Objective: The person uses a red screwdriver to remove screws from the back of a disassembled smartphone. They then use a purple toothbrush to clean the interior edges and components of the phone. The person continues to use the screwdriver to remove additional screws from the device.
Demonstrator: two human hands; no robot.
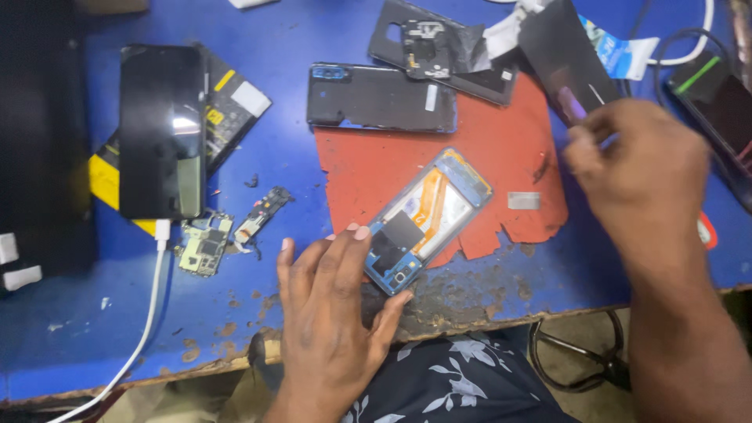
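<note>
1. Opened phone (427, 221) is lying at frame centre on red mat (486, 149), blue counter (290, 133).
2. Left hand (333, 309), fingers spread, is pressed flat on its lower end.
3. Right hand (638, 168) is raised at right, fingers curled; grasp cannot be told.

One opened phone (427, 219), three dark back covers (381, 98), one charging phone (160, 129), two loose circuit boards (204, 244), one red mat (501, 149)

My bench (70, 329), blue and worn: red mat (501, 149), opened phone (427, 219), back cover (381, 97), charging phone (161, 131), circuit board (204, 246).
</note>
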